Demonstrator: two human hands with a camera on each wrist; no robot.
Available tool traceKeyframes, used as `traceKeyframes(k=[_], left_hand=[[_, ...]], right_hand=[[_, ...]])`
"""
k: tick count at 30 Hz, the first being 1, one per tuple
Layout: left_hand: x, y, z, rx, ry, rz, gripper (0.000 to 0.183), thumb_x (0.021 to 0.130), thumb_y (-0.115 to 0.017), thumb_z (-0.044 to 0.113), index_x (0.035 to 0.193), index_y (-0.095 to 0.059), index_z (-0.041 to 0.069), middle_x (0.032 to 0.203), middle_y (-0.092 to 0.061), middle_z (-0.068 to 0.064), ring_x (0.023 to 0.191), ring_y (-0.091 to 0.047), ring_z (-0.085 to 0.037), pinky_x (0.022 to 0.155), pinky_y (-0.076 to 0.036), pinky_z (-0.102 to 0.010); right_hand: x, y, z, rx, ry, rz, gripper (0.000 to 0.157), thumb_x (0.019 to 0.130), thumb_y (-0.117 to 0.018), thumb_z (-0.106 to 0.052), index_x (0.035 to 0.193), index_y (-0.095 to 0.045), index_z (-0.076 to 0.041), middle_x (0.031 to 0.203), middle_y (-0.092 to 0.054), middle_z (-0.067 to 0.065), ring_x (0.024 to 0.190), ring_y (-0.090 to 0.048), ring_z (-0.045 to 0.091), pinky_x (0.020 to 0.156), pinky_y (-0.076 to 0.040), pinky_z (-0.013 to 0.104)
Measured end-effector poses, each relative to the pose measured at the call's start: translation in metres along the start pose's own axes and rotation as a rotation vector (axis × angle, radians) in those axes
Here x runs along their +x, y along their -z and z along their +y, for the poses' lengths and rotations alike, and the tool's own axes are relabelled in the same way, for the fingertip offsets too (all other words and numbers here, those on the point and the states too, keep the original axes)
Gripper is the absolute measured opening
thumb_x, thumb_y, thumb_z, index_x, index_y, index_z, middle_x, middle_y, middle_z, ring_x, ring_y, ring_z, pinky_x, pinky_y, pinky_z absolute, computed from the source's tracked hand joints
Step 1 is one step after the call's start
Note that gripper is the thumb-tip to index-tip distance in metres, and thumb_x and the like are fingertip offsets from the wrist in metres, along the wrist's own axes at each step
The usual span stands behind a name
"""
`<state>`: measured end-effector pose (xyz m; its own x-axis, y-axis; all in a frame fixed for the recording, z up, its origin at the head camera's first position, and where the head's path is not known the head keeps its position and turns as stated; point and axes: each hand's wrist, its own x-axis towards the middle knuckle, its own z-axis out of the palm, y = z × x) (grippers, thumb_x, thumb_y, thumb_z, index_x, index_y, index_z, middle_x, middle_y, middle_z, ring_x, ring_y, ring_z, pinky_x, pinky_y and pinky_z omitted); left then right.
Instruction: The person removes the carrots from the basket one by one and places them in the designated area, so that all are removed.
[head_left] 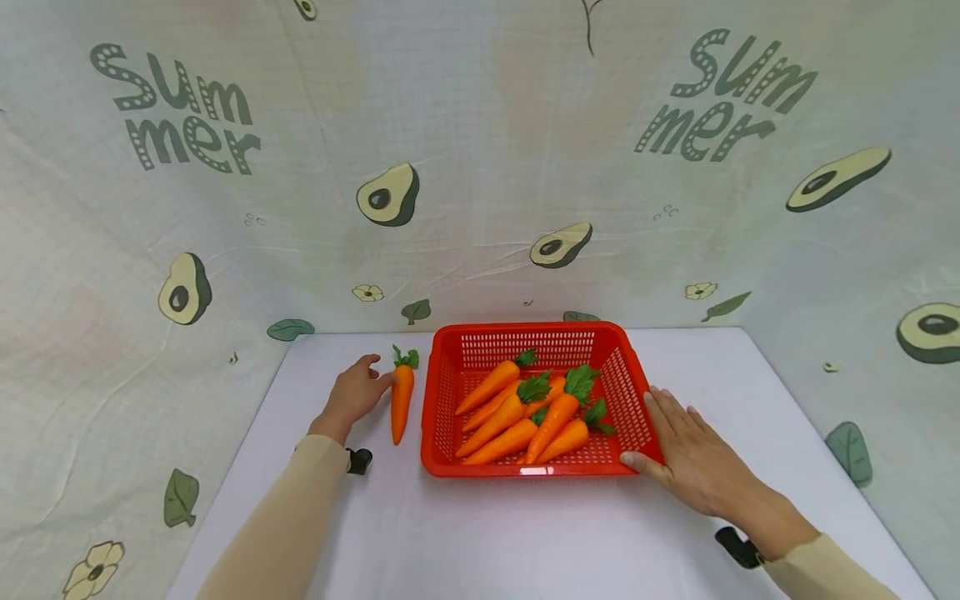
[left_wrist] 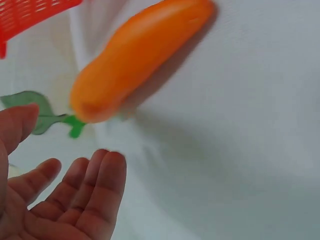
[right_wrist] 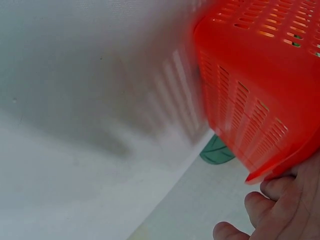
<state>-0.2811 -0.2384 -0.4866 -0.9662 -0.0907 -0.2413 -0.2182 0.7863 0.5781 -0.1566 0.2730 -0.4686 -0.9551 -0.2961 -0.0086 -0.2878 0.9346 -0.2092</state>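
An orange carrot (head_left: 402,400) with a short green top (head_left: 406,358) lies left of the red plastic basket (head_left: 525,471). My left hand (head_left: 352,393) is just left of this carrot, fingers loosely bent and holding nothing. In the left wrist view, a gap shows between the fingertips (left_wrist: 115,162) and the carrot (left_wrist: 140,55). Several more carrots with leafy tops (head_left: 551,425) lie inside the basket. My right hand (head_left: 693,458) rests against the basket's right side with extended fingers, its thumb by the front right corner. The right wrist view shows its fingers at the basket's rim (right_wrist: 260,177).
A white tabletop (head_left: 465,542) carries the basket and the loose carrot. Behind and at both sides hangs a pale cloth (head_left: 480,108) printed with avocados, leaves and lettering. Each wrist wears a small black device, such as the one on the left (head_left: 360,461).
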Motion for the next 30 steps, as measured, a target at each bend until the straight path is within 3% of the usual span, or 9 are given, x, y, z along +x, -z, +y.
traceKeyframes(k=[6, 14, 17, 21, 25, 30], left_hand=[[-0.006, 0.024, 0.023, 0.006, -0.097, 0.067, 0.067, 0.107, -0.058, 0.039, 0.162, -0.036, 0.007, 0.148, -0.056, -0.025, 0.127, -0.059, -0.042, 0.107, -0.054, -0.058], [-0.029, 0.043, 0.1, -0.005, -0.302, 0.012, 0.07, 0.103, -0.066, 0.036, 0.162, -0.038, 0.012, 0.145, -0.059, -0.019, 0.126, -0.063, -0.037, 0.099, -0.06, -0.051], [-0.038, 0.039, 0.127, 0.028, -0.368, -0.021, 0.07, 0.101, -0.071, 0.033, 0.161, -0.04, 0.013, 0.142, -0.061, -0.016, 0.124, -0.063, -0.035, 0.098, -0.06, -0.049], [-0.049, 0.023, 0.151, 0.094, -0.438, -0.055, 0.071, 0.098, -0.076, 0.029, 0.159, -0.044, 0.014, 0.139, -0.063, -0.015, 0.123, -0.064, -0.033, 0.1, -0.059, -0.049], [-0.054, 0.006, 0.161, 0.135, -0.486, -0.109, 0.073, 0.096, -0.079, 0.029, 0.159, -0.044, 0.014, 0.14, -0.064, -0.013, 0.124, -0.064, -0.032, 0.105, -0.056, -0.05], [-0.051, -0.011, 0.167, 0.191, -0.494, -0.176, 0.076, 0.095, -0.08, 0.028, 0.161, -0.043, 0.014, 0.149, -0.059, -0.013, 0.136, -0.057, -0.032, 0.115, -0.049, -0.05]], right_hand=[[0.001, 0.001, 0.0, -0.004, 0.011, 0.009, 0.106, 0.099, -0.053, -0.071, 0.164, -0.021, 0.007, 0.171, -0.021, 0.028, 0.158, -0.022, 0.048, 0.123, -0.025, 0.068], [-0.001, 0.0, 0.0, -0.015, 0.02, 0.021, 0.106, 0.099, -0.055, -0.07, 0.163, -0.024, 0.008, 0.17, -0.024, 0.029, 0.157, -0.024, 0.048, 0.122, -0.027, 0.068], [-0.002, -0.001, 0.001, -0.011, 0.021, 0.026, 0.105, 0.099, -0.055, -0.07, 0.163, -0.024, 0.008, 0.17, -0.024, 0.028, 0.157, -0.024, 0.048, 0.123, -0.027, 0.068], [-0.003, -0.004, 0.002, 0.002, 0.024, 0.032, 0.105, 0.099, -0.055, -0.07, 0.163, -0.023, 0.008, 0.17, -0.024, 0.028, 0.157, -0.025, 0.048, 0.122, -0.027, 0.068], [-0.004, -0.003, 0.001, 0.001, 0.017, 0.029, 0.106, 0.099, -0.054, -0.071, 0.163, -0.025, 0.008, 0.17, -0.025, 0.029, 0.156, -0.025, 0.048, 0.122, -0.028, 0.069], [-0.003, -0.002, 0.001, -0.013, 0.021, 0.042, 0.105, 0.099, -0.054, -0.071, 0.162, -0.027, 0.009, 0.17, -0.026, 0.029, 0.156, -0.025, 0.048, 0.122, -0.028, 0.069]])
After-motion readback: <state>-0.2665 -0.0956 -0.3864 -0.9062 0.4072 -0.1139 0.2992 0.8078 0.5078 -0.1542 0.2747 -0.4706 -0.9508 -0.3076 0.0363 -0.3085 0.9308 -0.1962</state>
